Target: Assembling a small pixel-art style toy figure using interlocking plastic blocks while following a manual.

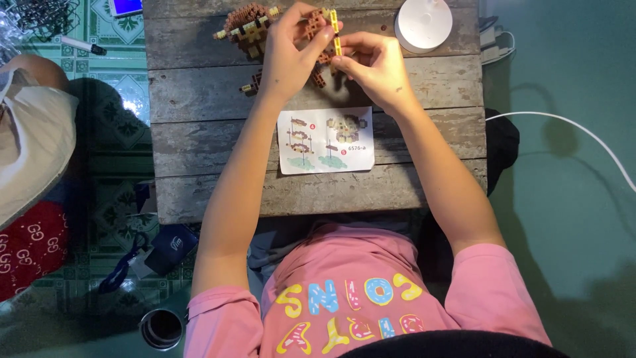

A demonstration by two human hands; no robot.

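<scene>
Weathered grey planks form the small table [199, 93] over a green floor. At its far edge, the left hand [288, 56] and right hand [374, 63] together pinch a small brown-and-yellow brick assembly [328, 30]. Left of them sits a brown brick figure [245, 26]; near lies an instruction sheet [324, 139]; far right stands a white round lamp [424, 23].

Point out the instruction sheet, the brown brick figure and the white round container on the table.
Instruction sheet [325, 140], head view: middle of the paper.
Brown brick figure [246, 25], head view: its brown and yellow body, left of the hands.
White round container [423, 24], head view: centre of its top.
</scene>
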